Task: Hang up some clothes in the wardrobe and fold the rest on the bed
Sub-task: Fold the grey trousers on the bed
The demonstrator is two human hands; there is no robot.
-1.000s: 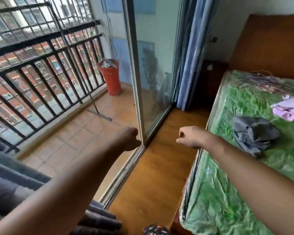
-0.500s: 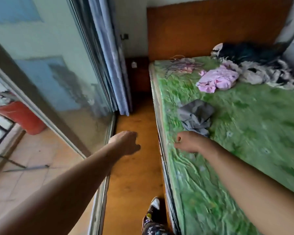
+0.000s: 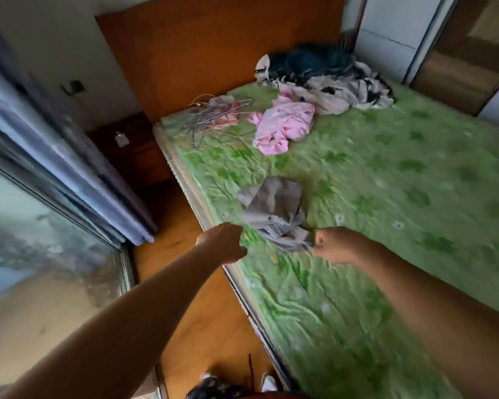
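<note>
A crumpled grey garment [image 3: 274, 208] lies near the left edge of the green bed [image 3: 401, 197]. My left hand [image 3: 224, 243] hovers over that bed edge with its fingers curled and nothing in it. My right hand [image 3: 334, 244], curled the same way, sits at the garment's near corner; blur hides whether it touches the cloth. A pink garment [image 3: 283, 125] lies farther up the bed beside a heap of wire hangers [image 3: 213, 116]. A pile of dark and striped clothes [image 3: 323, 76] sits against the headboard. The wardrobe [image 3: 458, 53] stands at the top right.
A dark nightstand [image 3: 130, 148] fills the corner left of the bed. A blue curtain [image 3: 69, 168] and a glass sliding door [image 3: 26, 240] run along the left. A narrow strip of wooden floor [image 3: 202, 312] lies between door and bed.
My view has swung right from the balcony to the bed. Both arms stayed stretched out with curled fingers and now reach the grey garment.
</note>
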